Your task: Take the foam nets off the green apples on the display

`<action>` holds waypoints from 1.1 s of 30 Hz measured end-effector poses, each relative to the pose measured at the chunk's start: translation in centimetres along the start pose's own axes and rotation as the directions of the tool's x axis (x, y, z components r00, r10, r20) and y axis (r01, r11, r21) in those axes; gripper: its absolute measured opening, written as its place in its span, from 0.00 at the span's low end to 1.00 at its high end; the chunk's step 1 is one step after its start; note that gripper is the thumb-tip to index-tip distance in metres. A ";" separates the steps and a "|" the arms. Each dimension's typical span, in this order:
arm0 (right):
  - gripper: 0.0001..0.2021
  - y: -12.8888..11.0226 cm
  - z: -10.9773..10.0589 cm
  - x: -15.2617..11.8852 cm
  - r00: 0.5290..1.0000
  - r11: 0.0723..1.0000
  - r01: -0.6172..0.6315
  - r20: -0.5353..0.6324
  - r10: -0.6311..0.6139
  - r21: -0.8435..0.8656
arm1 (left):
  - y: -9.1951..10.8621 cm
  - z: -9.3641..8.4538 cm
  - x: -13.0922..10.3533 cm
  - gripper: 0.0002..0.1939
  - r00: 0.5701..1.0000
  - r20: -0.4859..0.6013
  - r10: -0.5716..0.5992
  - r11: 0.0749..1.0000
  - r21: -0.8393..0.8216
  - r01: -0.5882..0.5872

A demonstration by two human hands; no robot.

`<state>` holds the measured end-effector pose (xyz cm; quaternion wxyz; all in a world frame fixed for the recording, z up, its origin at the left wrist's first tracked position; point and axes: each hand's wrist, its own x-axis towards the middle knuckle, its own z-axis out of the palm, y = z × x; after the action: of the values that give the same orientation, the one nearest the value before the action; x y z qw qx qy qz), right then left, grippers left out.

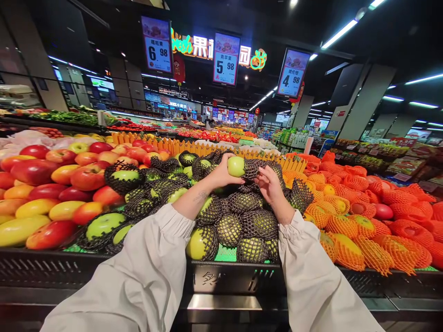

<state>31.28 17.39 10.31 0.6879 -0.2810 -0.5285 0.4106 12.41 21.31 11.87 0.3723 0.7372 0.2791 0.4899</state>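
My left hand [223, 174] grips a green apple [236, 166], its thumb and fingers curled around the left side. A black foam net [254, 169] stretches from the right side of that apple toward my right hand [270, 183], whose fingers are closed on the net's far end. Both hands are raised over a heap of green apples, most of them in black nets, such as the netted apple [230, 229] below. One green apple [196, 244] at the front left of the heap is partly bare.
Red and yellow apples [86, 177] are piled to the left, with yellow-red mangoes [55, 233] nearer the front. Fruit in orange nets [346, 228] and red nets [411, 226] lies at the right. A black crate edge [235, 274] runs along the front. Price signs [226, 60] hang overhead.
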 end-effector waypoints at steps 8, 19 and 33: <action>0.26 0.6 0.1 -0.3 0.983 0.990 0.062 0.179 -0.039 -0.123 | 0.4 0.0 -0.2 0.51 1.000 0.015 0.008 0.993 -0.117 -0.006; 0.28 0.4 0.2 -0.6 0.961 0.973 0.114 0.270 -0.057 -0.200 | 1.8 0.0 -0.5 0.34 0.977 -0.019 -0.211 0.971 -0.118 0.207; 0.14 0.7 -0.2 -0.2 0.965 0.980 0.014 0.258 0.039 -0.200 | 1.1 0.0 -0.2 0.35 0.973 0.036 -0.226 0.942 -0.244 0.228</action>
<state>31.25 17.58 9.54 0.5782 -0.2958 -0.6511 0.3928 12.39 20.52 12.64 0.5160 0.6498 0.2977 0.4720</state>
